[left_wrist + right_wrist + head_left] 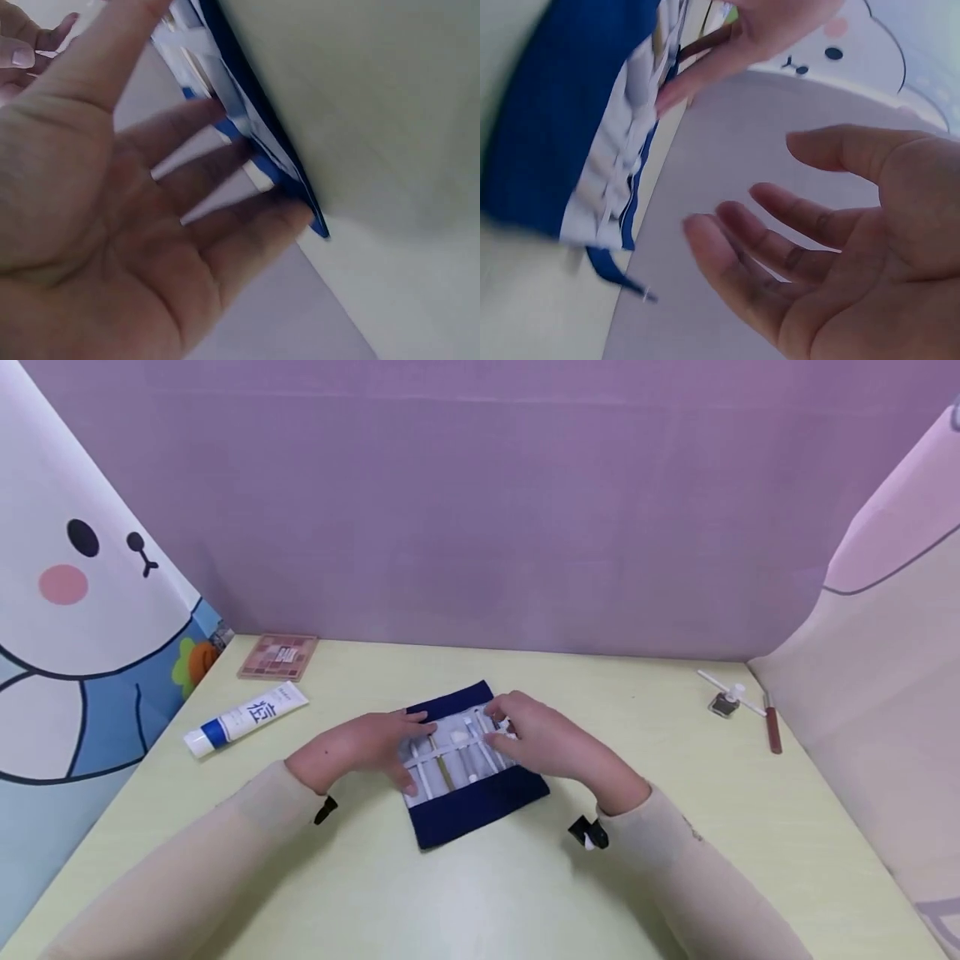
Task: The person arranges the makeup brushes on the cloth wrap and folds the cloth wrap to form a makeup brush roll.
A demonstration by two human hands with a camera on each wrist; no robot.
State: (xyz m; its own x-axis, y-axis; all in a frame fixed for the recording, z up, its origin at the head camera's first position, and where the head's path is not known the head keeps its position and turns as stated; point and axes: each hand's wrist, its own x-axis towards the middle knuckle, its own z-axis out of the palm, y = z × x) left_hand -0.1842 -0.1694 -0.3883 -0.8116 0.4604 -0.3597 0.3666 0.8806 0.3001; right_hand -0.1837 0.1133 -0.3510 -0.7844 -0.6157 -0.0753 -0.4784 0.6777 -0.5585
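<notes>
An unrolled navy cloth roll pouch (480,808) lies on the table, its pale lining facing up. Slim tools stand in its elastic loops, among them a gold-coloured stick (442,772) and several white ones. My left hand (375,745) touches the left edge of the pouch, fingers spread; the left wrist view shows straight fingertips (296,217) at the cloth. Over the pouch's right part is my right hand (546,739). In the right wrist view, that hand (847,247) has loosely bent fingers, apart from the cloth, with nothing between them. It hides the right-hand loops in the head view.
At the left lie a white and blue tube (251,714) and a pink checked flat case (279,657). Far right are a small dark bottle (724,702) with a white cap, a white stick (712,680) and a brown-handled tool (773,728). A purple curtain (480,510) stands behind.
</notes>
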